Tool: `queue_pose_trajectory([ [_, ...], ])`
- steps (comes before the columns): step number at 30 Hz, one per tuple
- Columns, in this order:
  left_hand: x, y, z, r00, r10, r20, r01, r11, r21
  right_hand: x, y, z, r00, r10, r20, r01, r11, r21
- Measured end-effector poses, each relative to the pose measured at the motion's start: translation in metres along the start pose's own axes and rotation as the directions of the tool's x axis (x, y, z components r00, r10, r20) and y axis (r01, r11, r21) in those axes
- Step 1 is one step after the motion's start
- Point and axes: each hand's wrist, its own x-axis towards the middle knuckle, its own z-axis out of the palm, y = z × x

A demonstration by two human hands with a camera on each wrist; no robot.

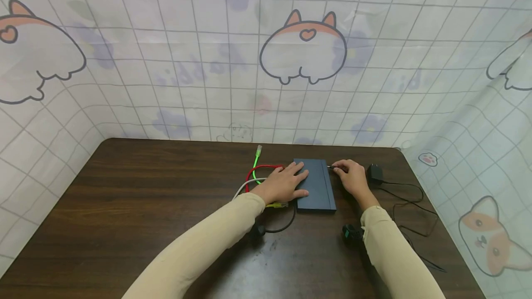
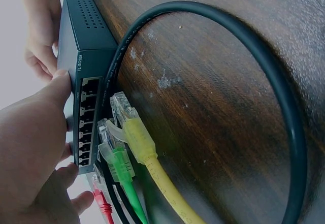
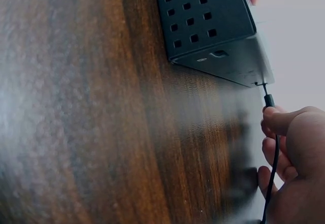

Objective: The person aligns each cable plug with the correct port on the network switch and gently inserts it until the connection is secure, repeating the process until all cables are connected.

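A dark blue-grey network switch (image 1: 317, 188) lies flat on the table. My left hand (image 1: 282, 184) rests on its top with fingers spread, by the side where a row of vacant ports (image 2: 87, 122) shows in the left wrist view. My right hand (image 1: 353, 180) pinches a black power plug (image 3: 269, 101) between thumb and fingers at the switch's rear panel (image 3: 228, 61). The plug's thin metal tip meets the panel near its far end; whether it sits inside the socket, I cannot tell. Its black cord (image 3: 274, 168) runs down past the palm.
Loose network cables, with a yellow plug (image 2: 134, 132), a green plug (image 2: 119, 158) and a red plug (image 2: 101, 198), lie beside the port side. A thick black cable (image 2: 244, 36) loops there too. Right of my right hand stands a black power adapter (image 1: 375, 174) with trailing cord.
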Motion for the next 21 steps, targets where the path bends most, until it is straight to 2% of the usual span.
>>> queue_pose_trajectory([
  [21, -0.0017, 0.0017, -0.0030, 1.000, -0.003, 0.005, 0.003, 1.000, 0.013, 0.0021, 0.0005, 0.0010, 1.000, -0.007, -0.023, 0.007, 1.000, 0.019],
])
